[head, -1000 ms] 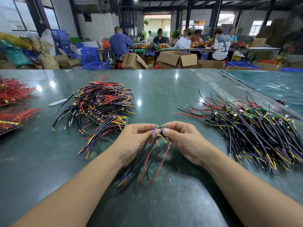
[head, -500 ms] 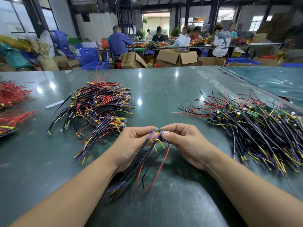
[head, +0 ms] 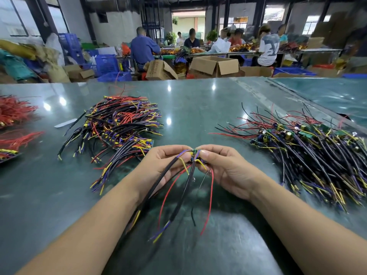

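Single view: head camera, worn by person at near edge of green table (head: 198, 108). Faces forward and down across table. Wide-angle lens: forearms enter from bottom corners. Close range: left hand (head: 160, 165) and right hand (head: 228, 171), pinching wire harness (head: 181, 197), sit above table's near half at frame centre. Upper third looks past table's far edge to workers (head: 145, 48).

Workshop hall beyond a glossy dark-green surface (head: 198, 100).
Open brown cardboard boxes (head: 214, 65), blue plastic crates (head: 106, 63), bright windows (head: 311, 24) behind.
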`<act>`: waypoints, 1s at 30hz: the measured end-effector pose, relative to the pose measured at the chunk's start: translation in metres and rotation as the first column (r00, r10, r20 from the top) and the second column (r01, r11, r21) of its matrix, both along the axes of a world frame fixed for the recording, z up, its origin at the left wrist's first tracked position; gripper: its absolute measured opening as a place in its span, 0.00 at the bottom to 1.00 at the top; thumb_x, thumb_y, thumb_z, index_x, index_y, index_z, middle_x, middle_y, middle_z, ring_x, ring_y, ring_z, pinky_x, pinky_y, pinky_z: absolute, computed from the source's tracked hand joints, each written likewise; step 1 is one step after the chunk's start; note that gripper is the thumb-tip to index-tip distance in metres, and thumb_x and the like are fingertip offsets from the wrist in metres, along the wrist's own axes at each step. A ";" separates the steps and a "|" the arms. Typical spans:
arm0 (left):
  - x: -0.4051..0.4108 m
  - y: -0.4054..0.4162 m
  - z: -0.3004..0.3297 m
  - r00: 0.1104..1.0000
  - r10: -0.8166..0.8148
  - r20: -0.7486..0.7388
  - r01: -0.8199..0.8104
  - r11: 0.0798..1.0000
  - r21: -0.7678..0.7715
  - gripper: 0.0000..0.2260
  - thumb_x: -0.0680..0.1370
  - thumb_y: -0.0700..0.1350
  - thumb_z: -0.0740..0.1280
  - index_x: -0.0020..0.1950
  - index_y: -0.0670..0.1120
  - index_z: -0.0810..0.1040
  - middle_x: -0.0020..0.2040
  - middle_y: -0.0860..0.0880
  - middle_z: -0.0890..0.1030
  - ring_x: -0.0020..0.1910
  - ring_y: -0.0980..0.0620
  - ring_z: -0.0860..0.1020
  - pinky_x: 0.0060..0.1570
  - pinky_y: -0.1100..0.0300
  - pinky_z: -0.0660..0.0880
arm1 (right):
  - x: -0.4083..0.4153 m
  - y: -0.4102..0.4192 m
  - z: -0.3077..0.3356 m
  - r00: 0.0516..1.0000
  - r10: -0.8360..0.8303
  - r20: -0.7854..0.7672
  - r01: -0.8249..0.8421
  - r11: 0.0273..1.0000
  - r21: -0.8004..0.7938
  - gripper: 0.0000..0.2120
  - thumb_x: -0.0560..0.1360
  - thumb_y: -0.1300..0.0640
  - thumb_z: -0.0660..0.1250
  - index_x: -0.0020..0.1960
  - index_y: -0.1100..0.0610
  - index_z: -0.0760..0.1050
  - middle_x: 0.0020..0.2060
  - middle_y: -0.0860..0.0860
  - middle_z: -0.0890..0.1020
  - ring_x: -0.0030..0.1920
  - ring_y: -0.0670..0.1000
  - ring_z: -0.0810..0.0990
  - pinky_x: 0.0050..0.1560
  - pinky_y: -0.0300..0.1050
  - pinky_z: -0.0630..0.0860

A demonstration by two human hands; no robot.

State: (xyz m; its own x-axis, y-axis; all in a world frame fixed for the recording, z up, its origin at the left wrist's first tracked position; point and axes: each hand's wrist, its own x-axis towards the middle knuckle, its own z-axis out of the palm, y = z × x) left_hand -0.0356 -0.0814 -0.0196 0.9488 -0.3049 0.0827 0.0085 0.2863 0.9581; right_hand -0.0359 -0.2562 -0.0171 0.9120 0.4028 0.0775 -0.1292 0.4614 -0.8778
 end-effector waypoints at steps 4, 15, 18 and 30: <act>0.004 0.007 0.005 0.993 0.115 0.009 -0.115 0.992 -0.055 0.06 0.65 0.40 0.69 0.38 0.46 0.86 0.34 0.50 0.83 0.33 0.57 0.82 0.36 0.67 0.78 | 0.002 -0.008 0.006 0.995 -0.018 -0.101 0.032 0.990 0.138 0.06 0.67 0.62 0.66 0.40 0.62 0.81 0.33 0.52 0.81 0.34 0.46 0.79 0.43 0.38 0.79; 0.024 0.028 -0.006 0.772 0.458 0.441 -0.633 0.622 0.461 0.13 0.79 0.37 0.64 0.63 0.38 0.76 0.57 0.49 0.80 0.54 0.58 0.76 0.52 0.74 0.68 | 0.005 -0.002 0.002 0.984 -0.109 -0.142 0.105 0.994 -0.033 0.11 0.64 0.60 0.69 0.45 0.64 0.76 0.33 0.53 0.82 0.29 0.46 0.79 0.35 0.36 0.79; 0.017 0.025 0.002 0.739 0.410 0.534 -0.658 0.609 0.443 0.16 0.79 0.36 0.62 0.67 0.42 0.73 0.64 0.49 0.76 0.62 0.58 0.72 0.61 0.70 0.65 | 0.005 -0.001 0.002 0.982 -0.121 -0.143 0.118 0.993 -0.032 0.12 0.64 0.59 0.70 0.45 0.64 0.76 0.33 0.52 0.80 0.28 0.47 0.78 0.34 0.35 0.78; -0.012 0.009 0.015 0.573 -0.119 0.811 -0.470 0.763 0.444 0.10 0.73 0.42 0.71 0.54 0.48 0.83 0.52 0.55 0.83 0.52 0.57 0.80 0.54 0.63 0.75 | 0.003 0.000 -0.001 0.997 -0.057 -0.048 0.051 0.992 -0.117 0.07 0.66 0.61 0.70 0.43 0.62 0.78 0.33 0.52 0.80 0.30 0.46 0.78 0.34 0.35 0.76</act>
State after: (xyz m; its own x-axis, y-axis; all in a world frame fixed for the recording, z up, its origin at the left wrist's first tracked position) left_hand -0.0480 -0.0726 -0.0042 0.6311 -0.3981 0.6658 -0.7732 -0.3914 0.4990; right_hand -0.0330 -0.2562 -0.0182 0.9342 0.3564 -0.0138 -0.1529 0.3651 -0.9183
